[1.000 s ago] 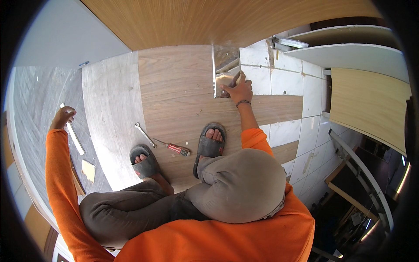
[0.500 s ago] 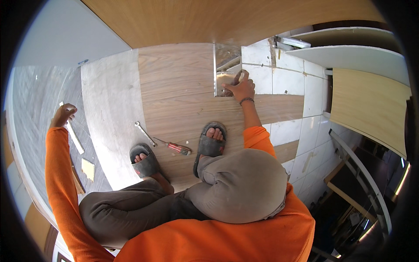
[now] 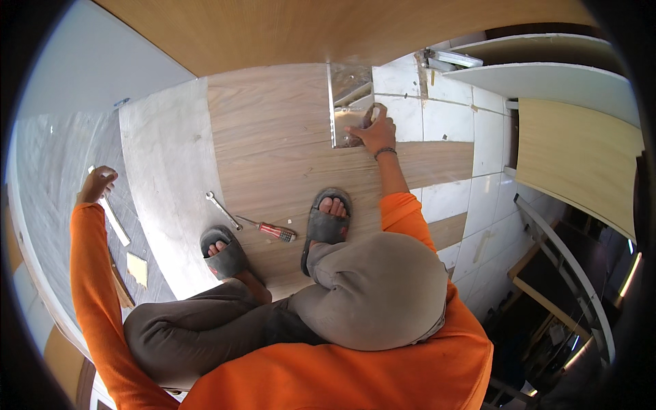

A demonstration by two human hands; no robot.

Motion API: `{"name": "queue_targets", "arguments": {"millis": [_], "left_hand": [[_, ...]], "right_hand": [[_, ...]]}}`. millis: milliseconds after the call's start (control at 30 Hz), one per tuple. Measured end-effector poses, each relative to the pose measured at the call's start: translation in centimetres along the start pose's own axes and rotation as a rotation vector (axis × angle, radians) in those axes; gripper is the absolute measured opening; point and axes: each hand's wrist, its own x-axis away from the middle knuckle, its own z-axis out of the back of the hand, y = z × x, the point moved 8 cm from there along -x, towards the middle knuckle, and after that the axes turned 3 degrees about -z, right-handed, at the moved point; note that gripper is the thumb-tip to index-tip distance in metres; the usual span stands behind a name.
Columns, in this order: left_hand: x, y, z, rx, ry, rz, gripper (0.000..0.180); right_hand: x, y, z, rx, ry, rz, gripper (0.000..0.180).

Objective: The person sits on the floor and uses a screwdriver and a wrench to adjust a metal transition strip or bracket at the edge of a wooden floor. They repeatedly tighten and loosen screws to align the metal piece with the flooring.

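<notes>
My right hand (image 3: pixel 376 131) reaches forward to a shiny, mirror-like rectangular piece (image 3: pixel 352 89) with a bright left edge. Its thumb stretches left across the shiny surface while the other fingers curl at the right side. A small pale thing (image 3: pixel 375 114) shows at those fingers; its kind is unclear. Out to the far left, my left hand (image 3: pixel 98 183) hangs with loosely bent fingers and nothing visible in them. Behind and below it a narrow white strip (image 3: pixel 116 222) lies on the grey floor; I cannot tell whether they touch.
Between my sandalled feet and the boards lie a wrench (image 3: pixel 223 210) and a red-handled screwdriver (image 3: pixel 277 232). A wooden panel (image 3: pixel 342 31) rises ahead, with a pale panel (image 3: pixel 102 58) at left. Shelving (image 3: pixel 574 164) and a curved metal rail (image 3: pixel 564 263) stand at right.
The view has shifted slightly, so the floor and panels sit a little further left and up. Both hands keep nearly the same pose, the right one still at the shiny piece.
</notes>
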Motion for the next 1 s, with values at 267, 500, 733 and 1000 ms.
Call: {"name": "queue_targets", "arguments": {"millis": [267,500,733,1000], "left_hand": [[0.3,-1.0,0.1,-0.032,0.021,0.003,0.032],[-0.1,0.0,0.0,-0.007,-0.013,-0.032,0.033],[0.1,-0.4,0.1,-0.032,-0.006,-0.030,0.033],[-0.2,-2.0,0.2,-0.006,0.029,-0.040,0.030]], "right_hand": [[-0.2,0.3,-0.2,-0.101,-0.006,0.021,0.113],[0.0,0.1,-0.2,-0.084,0.003,0.038,0.114],[-0.3,0.4,-0.2,-0.112,-0.009,0.036,0.112],[2.9,-1.5,2.4,0.071,0.284,0.121,0.096]]}}
